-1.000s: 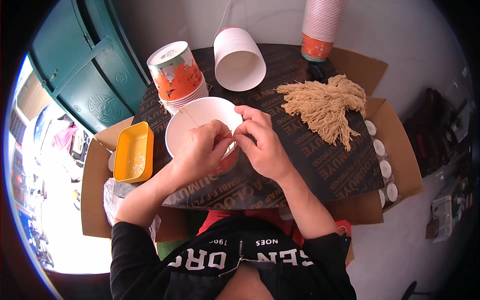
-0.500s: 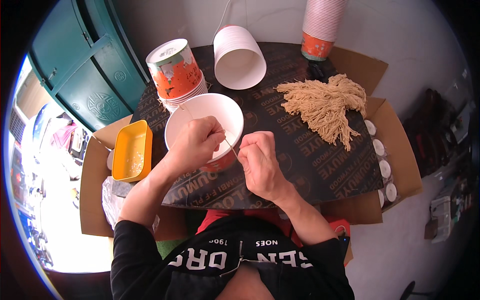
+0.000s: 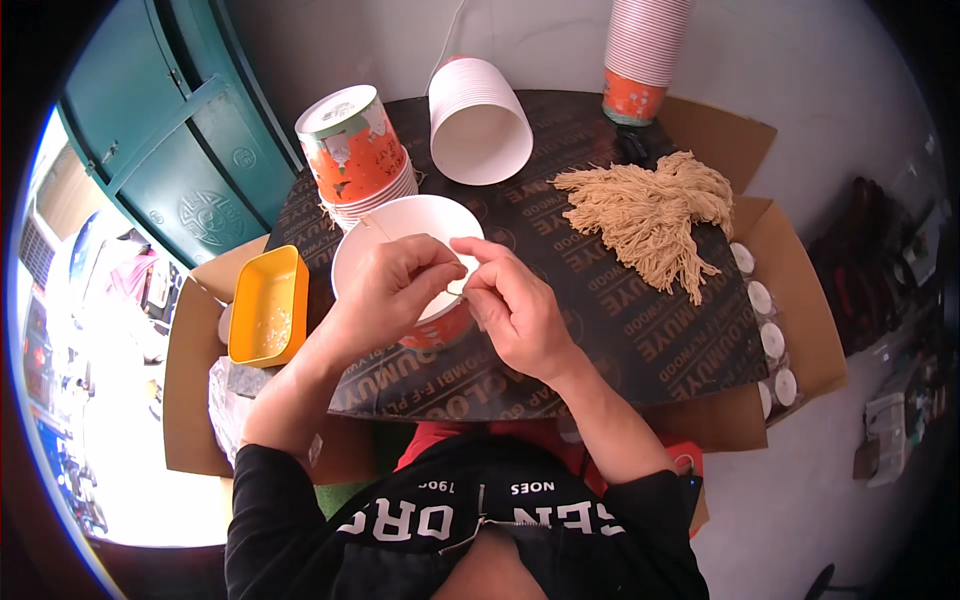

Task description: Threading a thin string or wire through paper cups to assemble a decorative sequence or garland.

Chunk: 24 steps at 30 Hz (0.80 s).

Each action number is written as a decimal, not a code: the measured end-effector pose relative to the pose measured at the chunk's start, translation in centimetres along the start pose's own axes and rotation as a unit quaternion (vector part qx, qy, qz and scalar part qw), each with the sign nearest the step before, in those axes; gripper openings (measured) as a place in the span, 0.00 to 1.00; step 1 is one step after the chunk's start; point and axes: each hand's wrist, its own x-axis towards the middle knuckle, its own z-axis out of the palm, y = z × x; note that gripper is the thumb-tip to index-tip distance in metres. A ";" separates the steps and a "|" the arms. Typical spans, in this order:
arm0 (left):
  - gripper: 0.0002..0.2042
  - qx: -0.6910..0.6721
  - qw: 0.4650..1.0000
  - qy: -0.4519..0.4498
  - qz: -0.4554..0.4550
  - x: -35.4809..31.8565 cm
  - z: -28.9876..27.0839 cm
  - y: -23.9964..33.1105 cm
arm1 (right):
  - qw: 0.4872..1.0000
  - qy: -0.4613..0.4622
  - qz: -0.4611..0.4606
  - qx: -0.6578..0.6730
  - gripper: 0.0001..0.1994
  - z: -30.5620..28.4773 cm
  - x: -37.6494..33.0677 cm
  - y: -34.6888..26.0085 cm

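Observation:
A white-lined paper bucket (image 3: 350, 262) with an orange outside stands upright, mouth up, near the middle of the table. Over its near rim my left hand (image 3: 400, 295) is closed in a pinch on a thin tan string (image 3: 377, 229), one end of which shows against the bucket's inside. Close beside it, my right hand (image 3: 518, 312) pinches the same string, thumb and forefinger together. The fingertips of both hands nearly meet, and the short piece of string between them is mostly hidden. To the right lies a heap of tan strings (image 3: 655, 210).
Upside-down stacked buckets (image 3: 355, 155) stand at the back left; another white stack (image 3: 480, 130) lies on its side. A taller stack (image 3: 645, 60) rises at the far right. A yellow tray (image 3: 268, 305) is at the left, and a carton (image 3: 800, 270) with white-topped cylinders sits right of the table.
My hands have come closer together, the right one moving left and turning its fingers inward. The string stretched between them earlier is now mostly covered by the fingers.

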 end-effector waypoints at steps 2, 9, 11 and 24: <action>0.07 0.017 1.000 0.003 0.022 -0.2 0.1 0.0 | 0.999 0.008 0.027 0.031 0.03 0.5 0.0 0.0; 0.03 0.055 0.998 0.011 0.010 -1.2 0.0 0.2 | 0.997 0.048 0.055 0.035 0.02 0.9 -0.8 0.3; 0.02 0.059 0.998 0.018 0.007 -1.5 0.1 0.2 | 0.997 0.059 0.041 0.017 0.02 0.9 -0.8 0.2; 0.06 0.104 0.983 0.034 0.150 -2.7 0.8 0.2 | 0.992 0.104 0.028 -0.068 0.06 1.4 -1.0 -0.8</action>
